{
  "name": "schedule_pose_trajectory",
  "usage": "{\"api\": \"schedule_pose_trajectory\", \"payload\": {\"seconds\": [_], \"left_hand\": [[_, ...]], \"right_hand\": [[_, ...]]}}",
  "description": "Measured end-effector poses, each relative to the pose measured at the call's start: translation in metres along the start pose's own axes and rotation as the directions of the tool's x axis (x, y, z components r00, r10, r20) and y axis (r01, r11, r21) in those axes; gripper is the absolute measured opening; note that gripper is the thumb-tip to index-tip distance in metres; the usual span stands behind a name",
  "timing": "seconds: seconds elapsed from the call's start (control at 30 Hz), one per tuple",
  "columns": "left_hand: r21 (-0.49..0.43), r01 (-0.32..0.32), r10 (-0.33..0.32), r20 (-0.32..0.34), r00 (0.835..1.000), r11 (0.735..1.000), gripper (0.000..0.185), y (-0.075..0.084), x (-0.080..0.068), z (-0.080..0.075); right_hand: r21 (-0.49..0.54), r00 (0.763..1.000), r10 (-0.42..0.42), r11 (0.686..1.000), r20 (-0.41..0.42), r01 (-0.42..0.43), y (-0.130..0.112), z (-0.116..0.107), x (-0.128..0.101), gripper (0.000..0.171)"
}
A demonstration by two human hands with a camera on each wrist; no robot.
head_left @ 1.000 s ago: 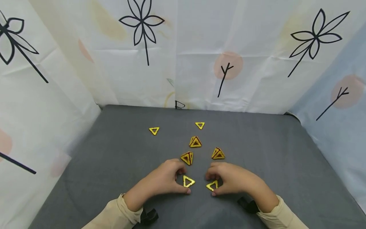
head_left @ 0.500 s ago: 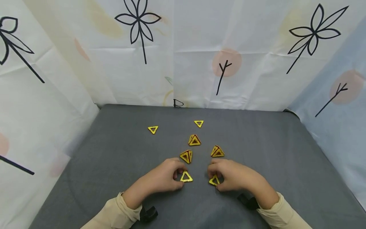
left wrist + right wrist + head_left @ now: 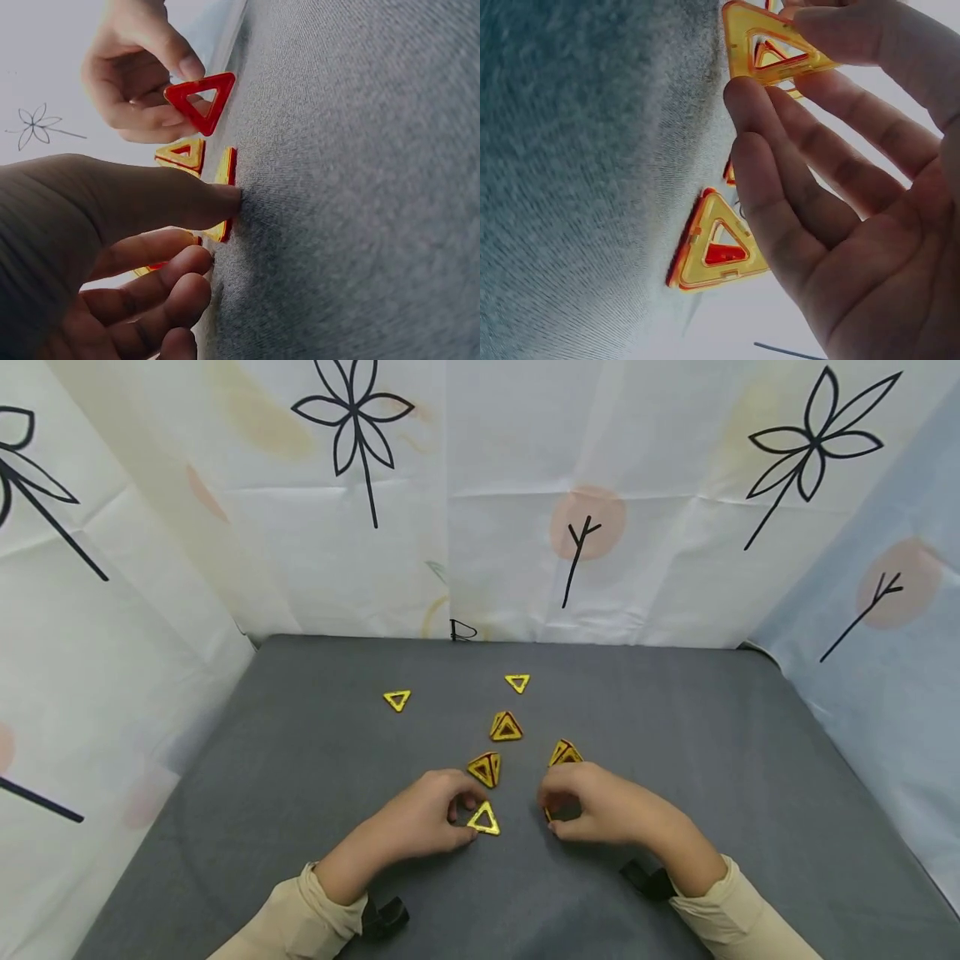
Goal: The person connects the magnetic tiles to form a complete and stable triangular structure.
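Observation:
My left hand (image 3: 463, 821) pinches a flat yellow triangle frame (image 3: 483, 820) that touches the grey cloth. In the left wrist view my thumb (image 3: 172, 196) presses this triangle's edge (image 3: 227, 174). My right hand (image 3: 553, 814) holds a second triangle frame (image 3: 769, 49) between thumb and fingers, lifted off the cloth. The head view hides most of that piece behind the fingers. The left wrist view shows the same piece (image 3: 201, 97), where it looks red. The two hands sit a little apart, facing each other.
Three small yellow-and-red pyramids stand just beyond the hands (image 3: 485, 768) (image 3: 507, 727) (image 3: 564, 752). Two flat triangles (image 3: 397, 699) (image 3: 517, 682) lie farther back. The grey cloth table (image 3: 300, 760) is walled by printed curtains (image 3: 525, 485) on three sides.
Both hands crept forward toward the pyramids. The left triangle was turned to point away from me. The right triangle rose from the cloth into the fingers.

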State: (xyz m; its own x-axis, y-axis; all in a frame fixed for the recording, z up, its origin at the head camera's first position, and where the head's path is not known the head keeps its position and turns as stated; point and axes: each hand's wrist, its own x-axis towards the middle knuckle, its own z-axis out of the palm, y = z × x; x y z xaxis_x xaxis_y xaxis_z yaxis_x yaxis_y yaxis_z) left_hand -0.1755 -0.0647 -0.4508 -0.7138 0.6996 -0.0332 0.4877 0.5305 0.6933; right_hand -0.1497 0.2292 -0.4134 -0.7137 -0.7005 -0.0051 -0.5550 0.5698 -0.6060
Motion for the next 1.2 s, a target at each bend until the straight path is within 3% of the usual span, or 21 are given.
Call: {"api": "schedule_pose_trajectory", "payload": {"seconds": [0.3,0.57,0.83,1.2], "left_hand": [[0.014,-0.008,0.008,-0.006,1.0,1.0,0.02,0.0,0.002,0.002],[0.014,-0.015,0.015,-0.002,1.0,1.0,0.023,0.006,0.009,0.007],[0.045,-0.059,0.059,0.001,0.998,0.997,0.021,0.011,0.016,0.014],[-0.013,-0.079,0.079,-0.006,0.997,0.997,0.021,0.015,0.02,0.022]], "right_hand": [[0.071,0.998,-0.022,0.997,-0.06,0.026,0.008,0.003,0.003,0.013],[0.097,0.992,-0.06,0.993,-0.108,0.071,0.014,0.007,0.007,0.016],[0.12,0.989,-0.079,0.988,-0.122,0.094,0.013,0.011,0.011,0.014],[0.156,0.995,-0.057,0.985,-0.085,0.07,0.011,0.014,0.011,0.014]]}}
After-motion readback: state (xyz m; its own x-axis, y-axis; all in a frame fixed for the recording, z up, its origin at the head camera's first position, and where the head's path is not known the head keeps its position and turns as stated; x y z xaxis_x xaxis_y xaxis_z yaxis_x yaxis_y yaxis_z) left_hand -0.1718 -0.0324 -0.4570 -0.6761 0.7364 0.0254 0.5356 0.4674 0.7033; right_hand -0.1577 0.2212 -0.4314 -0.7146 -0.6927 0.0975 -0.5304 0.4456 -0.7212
